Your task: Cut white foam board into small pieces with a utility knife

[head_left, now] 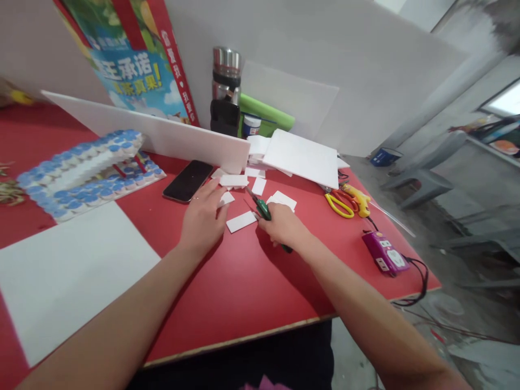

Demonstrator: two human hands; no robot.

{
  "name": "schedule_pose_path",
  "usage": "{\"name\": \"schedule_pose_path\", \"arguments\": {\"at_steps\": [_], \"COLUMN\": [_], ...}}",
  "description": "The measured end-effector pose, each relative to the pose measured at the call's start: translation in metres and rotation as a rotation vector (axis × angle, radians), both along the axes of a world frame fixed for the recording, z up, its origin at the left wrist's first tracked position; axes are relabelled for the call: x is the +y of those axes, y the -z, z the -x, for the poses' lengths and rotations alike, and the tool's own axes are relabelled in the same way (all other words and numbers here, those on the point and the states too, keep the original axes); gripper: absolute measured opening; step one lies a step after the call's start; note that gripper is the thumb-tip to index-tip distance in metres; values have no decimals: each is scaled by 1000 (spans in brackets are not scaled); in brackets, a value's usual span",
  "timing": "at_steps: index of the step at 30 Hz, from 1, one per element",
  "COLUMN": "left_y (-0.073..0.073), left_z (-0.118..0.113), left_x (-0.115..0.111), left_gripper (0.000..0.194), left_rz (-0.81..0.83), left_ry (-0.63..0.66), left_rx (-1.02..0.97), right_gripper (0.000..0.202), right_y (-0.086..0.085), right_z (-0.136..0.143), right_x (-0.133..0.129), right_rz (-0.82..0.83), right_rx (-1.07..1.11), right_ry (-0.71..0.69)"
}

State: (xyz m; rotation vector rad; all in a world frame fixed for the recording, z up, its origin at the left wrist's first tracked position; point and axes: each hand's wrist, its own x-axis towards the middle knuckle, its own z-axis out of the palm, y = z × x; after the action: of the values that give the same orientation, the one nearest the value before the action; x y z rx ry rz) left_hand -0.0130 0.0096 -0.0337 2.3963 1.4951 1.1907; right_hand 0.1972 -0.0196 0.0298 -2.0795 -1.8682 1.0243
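Note:
My right hand (286, 225) is closed around a green-handled utility knife (263, 208), whose thin dark tip points away to the upper left. Close beside the knife lies a white rectangular strip (241, 221), flat on the red table. Fingers stretched forward, my left hand (205, 216) rests at the edge of a small pile of white board pieces (233, 180); whether it presses on one I cannot tell. Another white piece (259, 186) lies just beyond the knife. More white pieces (283, 200) are partly hidden behind my right hand.
A black phone (188, 181) lies left of my left hand. Further left are a blue-and-white model (93, 168) and a large white sheet (73, 271). White boards (303, 157) are stacked behind. Yellow-handled scissors (339, 206), a yellow glue gun (357, 199) and a purple power strip (385, 253) lie right.

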Motion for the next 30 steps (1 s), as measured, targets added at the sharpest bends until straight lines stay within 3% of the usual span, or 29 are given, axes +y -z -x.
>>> {"name": "schedule_pose_path", "arguments": {"at_steps": [3, 8, 12, 17, 22, 24, 27, 30], "left_y": [-6, -6, -3, -6, -13, -14, -12, -11], "left_z": [-4, -6, -6, -10, -12, -10, -8, -7], "left_x": [-9, -15, -14, -19, -25, -24, -20, -16], "left_gripper": [38, 36, 31, 22, 21, 22, 27, 33], "left_rz": [-34, 66, 106, 200, 318, 366, 495, 642], "left_ry": [88, 176, 181, 176, 191, 182, 167, 155], "left_rx": [99, 339, 327, 239, 50, -83, -306, -478], "right_gripper": [19, 9, 10, 13, 16, 17, 22, 25], "right_y": [-5, -15, -22, -15, 5, 12, 20, 23], "right_z": [-5, -15, -33, -48, -44, -45, -52, -58], "right_x": [12, 44, 38, -3, -20, -18, -13, -11], "right_rz": [-1, -236, -298, -134, -365, -342, -160, -84], "right_rx": [77, 307, 198, 51, -241, -188, 26, 119], "right_ry": [26, 80, 80, 60, -38, -5, 85, 85]}}
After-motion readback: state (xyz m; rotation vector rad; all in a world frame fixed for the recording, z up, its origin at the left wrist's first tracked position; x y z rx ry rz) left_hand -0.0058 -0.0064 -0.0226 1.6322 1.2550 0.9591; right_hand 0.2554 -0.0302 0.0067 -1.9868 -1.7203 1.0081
